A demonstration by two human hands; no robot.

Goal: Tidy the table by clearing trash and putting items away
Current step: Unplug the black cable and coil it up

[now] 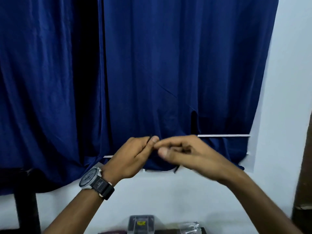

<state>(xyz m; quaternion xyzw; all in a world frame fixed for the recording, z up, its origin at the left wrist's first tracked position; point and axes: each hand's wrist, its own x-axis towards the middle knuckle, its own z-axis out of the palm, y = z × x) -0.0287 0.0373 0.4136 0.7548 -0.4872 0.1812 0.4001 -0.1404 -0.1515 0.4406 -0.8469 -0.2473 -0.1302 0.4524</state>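
1. Forearms rise before a blue curtain (168, 65), a wristwatch (94, 181) on the left.
2. The left hand (128, 159) pinches a thin dark cord (149, 139); the right hand (184, 152), blurred, curls around it, grip unclear.
3. Below, a clear plastic box (141, 223) waits; winding evenly looks wisest.

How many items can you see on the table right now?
2: a clear plastic box at bottom centre, a clear bag to its right. More may lie below the frame.
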